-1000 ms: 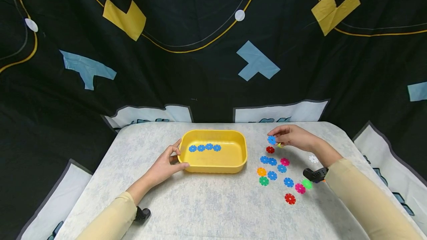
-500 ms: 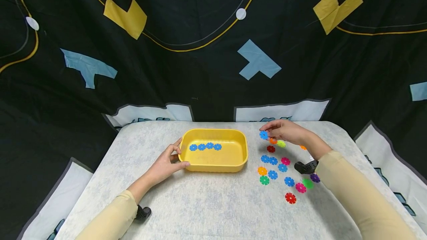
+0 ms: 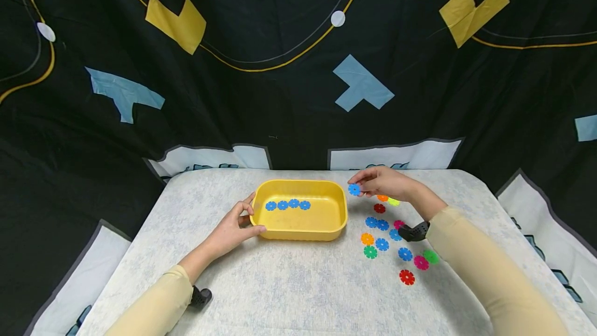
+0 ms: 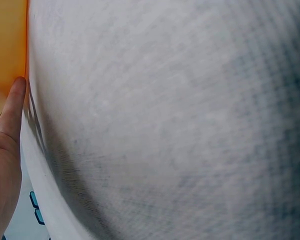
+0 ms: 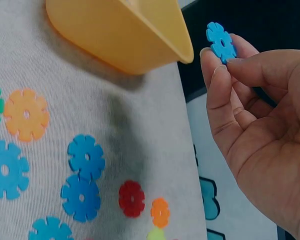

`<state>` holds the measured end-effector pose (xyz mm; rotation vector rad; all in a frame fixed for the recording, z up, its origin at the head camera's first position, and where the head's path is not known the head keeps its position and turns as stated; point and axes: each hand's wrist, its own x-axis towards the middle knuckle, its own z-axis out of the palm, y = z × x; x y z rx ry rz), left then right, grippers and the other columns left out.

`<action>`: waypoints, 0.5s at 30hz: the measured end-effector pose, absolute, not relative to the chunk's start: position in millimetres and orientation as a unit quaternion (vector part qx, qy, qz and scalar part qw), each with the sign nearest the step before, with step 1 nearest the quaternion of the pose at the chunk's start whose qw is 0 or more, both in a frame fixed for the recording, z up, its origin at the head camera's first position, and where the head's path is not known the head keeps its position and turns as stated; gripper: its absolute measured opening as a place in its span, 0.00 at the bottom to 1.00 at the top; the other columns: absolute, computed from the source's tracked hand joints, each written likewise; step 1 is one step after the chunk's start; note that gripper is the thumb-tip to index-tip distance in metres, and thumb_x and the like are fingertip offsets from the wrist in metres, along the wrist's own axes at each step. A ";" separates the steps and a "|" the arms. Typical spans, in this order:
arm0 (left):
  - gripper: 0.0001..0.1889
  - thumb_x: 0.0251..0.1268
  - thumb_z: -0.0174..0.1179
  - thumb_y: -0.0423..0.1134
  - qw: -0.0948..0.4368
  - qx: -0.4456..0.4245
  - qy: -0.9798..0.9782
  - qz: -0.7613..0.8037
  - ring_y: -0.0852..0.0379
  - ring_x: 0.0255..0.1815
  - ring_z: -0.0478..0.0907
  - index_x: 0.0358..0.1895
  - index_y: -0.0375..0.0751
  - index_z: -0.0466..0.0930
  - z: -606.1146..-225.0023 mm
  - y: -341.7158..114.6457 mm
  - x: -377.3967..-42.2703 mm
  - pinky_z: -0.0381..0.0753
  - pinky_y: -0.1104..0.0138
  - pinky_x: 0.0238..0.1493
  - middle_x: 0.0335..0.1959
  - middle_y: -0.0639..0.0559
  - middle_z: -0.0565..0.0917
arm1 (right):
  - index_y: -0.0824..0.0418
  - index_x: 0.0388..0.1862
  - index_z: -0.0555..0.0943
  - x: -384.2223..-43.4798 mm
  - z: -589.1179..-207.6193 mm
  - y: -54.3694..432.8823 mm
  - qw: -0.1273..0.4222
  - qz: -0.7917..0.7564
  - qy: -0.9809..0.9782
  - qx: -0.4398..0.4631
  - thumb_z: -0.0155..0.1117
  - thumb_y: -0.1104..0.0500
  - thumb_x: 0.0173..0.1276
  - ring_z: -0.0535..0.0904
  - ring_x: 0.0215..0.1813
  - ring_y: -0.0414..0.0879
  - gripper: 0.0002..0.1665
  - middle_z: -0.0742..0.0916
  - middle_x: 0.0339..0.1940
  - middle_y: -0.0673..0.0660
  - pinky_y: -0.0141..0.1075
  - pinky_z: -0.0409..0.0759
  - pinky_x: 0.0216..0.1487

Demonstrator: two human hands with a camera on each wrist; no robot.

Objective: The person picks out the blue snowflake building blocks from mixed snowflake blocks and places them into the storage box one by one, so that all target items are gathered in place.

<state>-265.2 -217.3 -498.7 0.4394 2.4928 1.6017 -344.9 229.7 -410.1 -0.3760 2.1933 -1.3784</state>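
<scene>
My right hand (image 3: 383,182) pinches a blue snowflake-shaped interlocking disc (image 3: 354,190) between thumb and fingertips, just off the right end of a yellow plastic tub (image 3: 298,235). In the right wrist view the blue notched disc (image 5: 221,42) shows tilted, raised at the fingertips beside the tub (image 5: 120,42). Several blue discs (image 3: 282,205) lie in a row on the tub's floor. Around the tub's left end my left hand (image 3: 233,227) holds on, thumb at the front corner and fingers along the side. The left wrist view shows one outstretched digit (image 4: 12,107) against the tub's wall.
Loose notched discs lie right of the tub: several blue (image 3: 382,244), red (image 3: 407,277), orange (image 3: 367,239), green (image 3: 370,252) and pink (image 3: 421,262). The table (image 3: 289,289) has a pale cloth. A dark curtain (image 3: 280,108) hangs behind it.
My right hand has moved left with the blue disc, from over the scattered discs to near the tub's right edge. The left hand and the tub have stayed put.
</scene>
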 end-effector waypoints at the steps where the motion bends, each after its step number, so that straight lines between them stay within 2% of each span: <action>1: 0.28 0.64 0.73 0.46 0.073 0.145 0.830 0.533 0.40 0.67 0.76 0.51 0.37 0.63 -498.6 -217.0 -265.6 0.68 0.49 0.69 0.84 0.54 0.49 | 0.63 0.63 0.80 -345.3 -409.7 227.0 0.259 -0.510 0.808 -0.140 0.58 0.65 0.78 0.78 0.49 0.59 0.17 0.84 0.54 0.61 0.40 0.82 0.51; 4: 0.28 0.64 0.73 0.44 0.072 0.144 0.828 0.537 0.39 0.67 0.75 0.51 0.36 0.63 -498.0 -216.1 -266.6 0.63 0.47 0.72 0.84 0.53 0.49 | 0.63 0.62 0.81 -346.8 -409.2 219.3 0.261 -0.510 0.806 -0.147 0.58 0.65 0.78 0.79 0.49 0.58 0.16 0.84 0.55 0.61 0.42 0.82 0.53; 8: 0.28 0.65 0.73 0.43 0.076 0.144 0.829 0.534 0.39 0.68 0.74 0.52 0.34 0.63 -496.3 -215.6 -266.1 0.62 0.48 0.72 0.84 0.53 0.48 | 0.64 0.61 0.80 -348.4 -409.0 208.5 0.270 -0.512 0.801 -0.156 0.59 0.65 0.77 0.80 0.48 0.56 0.16 0.84 0.54 0.61 0.45 0.81 0.56; 15: 0.28 0.63 0.74 0.45 0.082 0.133 0.841 0.518 0.41 0.68 0.75 0.50 0.38 0.63 -493.9 -216.4 -265.6 0.66 0.49 0.71 0.84 0.55 0.48 | 0.63 0.61 0.81 -348.4 -405.6 189.6 0.284 -0.513 0.794 -0.161 0.59 0.65 0.76 0.77 0.53 0.63 0.17 0.84 0.54 0.61 0.47 0.80 0.58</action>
